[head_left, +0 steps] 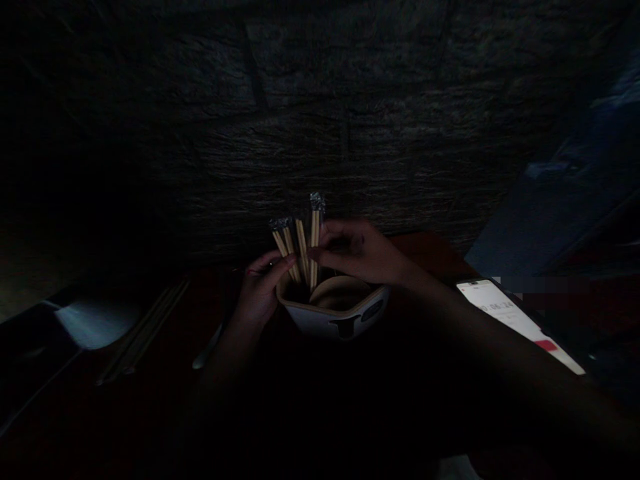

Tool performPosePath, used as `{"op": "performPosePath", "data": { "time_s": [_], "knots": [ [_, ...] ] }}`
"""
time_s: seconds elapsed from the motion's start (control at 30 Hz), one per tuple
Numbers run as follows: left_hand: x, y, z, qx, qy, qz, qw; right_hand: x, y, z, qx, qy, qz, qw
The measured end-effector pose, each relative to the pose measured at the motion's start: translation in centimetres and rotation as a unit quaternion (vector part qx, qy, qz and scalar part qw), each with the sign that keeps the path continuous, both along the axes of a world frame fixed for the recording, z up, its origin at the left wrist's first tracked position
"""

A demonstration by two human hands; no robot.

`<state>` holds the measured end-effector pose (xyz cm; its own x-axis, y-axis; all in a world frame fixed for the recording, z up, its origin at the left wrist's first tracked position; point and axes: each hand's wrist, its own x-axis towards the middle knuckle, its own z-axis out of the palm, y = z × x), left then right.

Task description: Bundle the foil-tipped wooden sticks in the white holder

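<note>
A white container (315, 319) with a tan rim stands in the middle, a dark mark on its front. Several wooden chopsticks in clear wrappers (301, 243) rise upright from its left side. My left hand (263, 287) is closed at the container's left edge, thumb and fingers pinching the leftmost chopsticks. Reaching over the right side, my right hand (363, 252) pinches the tallest wrapped pair (315, 230) between thumb and fingers. Inside the container, on the right, rests a round tan object (340, 289) whose kind I cannot make out.
A lit phone (515, 320) showing a timer lies to the right. On the left are more thin sticks (145, 333), a pale object (97, 323) and a spoon-like tip (200, 359). A dark stone-patterned wall (310, 127) rises behind the table. The scene is very dim.
</note>
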<state>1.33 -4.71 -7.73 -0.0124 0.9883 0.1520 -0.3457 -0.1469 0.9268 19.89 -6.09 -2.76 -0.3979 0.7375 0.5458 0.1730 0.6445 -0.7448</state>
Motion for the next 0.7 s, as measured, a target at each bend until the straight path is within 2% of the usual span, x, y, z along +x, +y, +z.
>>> {"op": "performPosePath", "data": {
  "time_s": [0.17, 0.33, 0.43, 0.57, 0.7],
  "knots": [
    [0.06, 0.08, -0.16, 0.003, -0.008, 0.002, 1.0, 0.01, 0.11, -0.15, 0.01, -0.02, -0.001, 1.0],
    [0.03, 0.09, -0.15, 0.001, -0.006, 0.002, 1.0, 0.04, 0.06, -0.16, -0.003, 0.016, -0.009, 1.0],
    [-0.05, 0.07, -0.08, -0.014, -0.003, -0.01, 1.0, -0.08, 0.06, -0.23, 0.001, -0.024, -0.015, 1.0],
    [-0.07, -0.04, 0.07, -0.028, -0.008, -0.021, 0.999, -0.32, -0.09, -0.16, 0.027, -0.09, -0.061, 0.994],
    [-0.06, -0.18, 0.14, -0.037, 0.005, -0.012, 0.999, -0.4, -0.25, -0.03, 0.018, -0.113, -0.083, 0.99]
  ]
}}
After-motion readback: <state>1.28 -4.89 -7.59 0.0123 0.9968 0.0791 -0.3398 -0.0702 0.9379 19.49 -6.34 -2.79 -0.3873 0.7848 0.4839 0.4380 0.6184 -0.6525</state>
